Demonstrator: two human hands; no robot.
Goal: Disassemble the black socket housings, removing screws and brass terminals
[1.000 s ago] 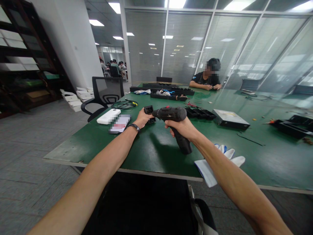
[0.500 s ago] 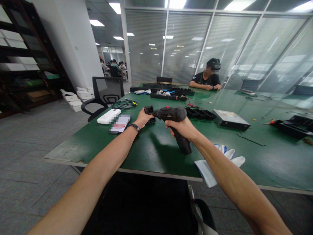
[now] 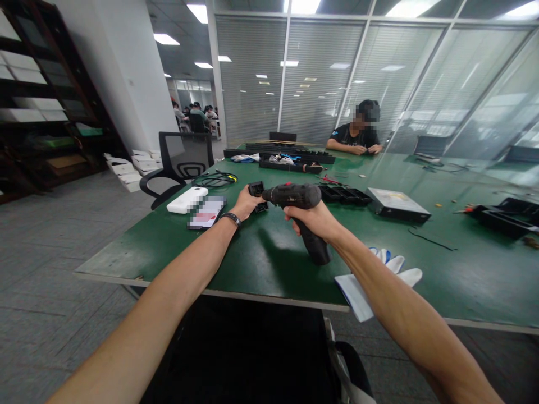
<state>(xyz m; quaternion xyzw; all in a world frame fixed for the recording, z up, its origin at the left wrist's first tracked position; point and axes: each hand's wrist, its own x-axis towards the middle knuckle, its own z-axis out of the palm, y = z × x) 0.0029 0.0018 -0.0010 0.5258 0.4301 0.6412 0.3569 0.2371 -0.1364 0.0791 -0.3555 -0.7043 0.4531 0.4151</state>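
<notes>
My right hand [image 3: 315, 219] is wrapped round the grip of a black cordless electric screwdriver [image 3: 295, 197], whose nose points left. Its tip meets a small black plastic part [image 3: 257, 194] that my left hand [image 3: 244, 203] holds steady above the green table [image 3: 261, 252]. A dark band sits on my left wrist. Both arms reach forward from the near table edge.
A white power bank [image 3: 187, 200] and a phone [image 3: 206, 212] lie left of my hands. White gloves [image 3: 379, 278] rest under my right forearm. Black trays [image 3: 343, 194], a grey drive [image 3: 398, 203] and cables lie further back. A person sits at the far end. An office chair [image 3: 182, 163] stands at left.
</notes>
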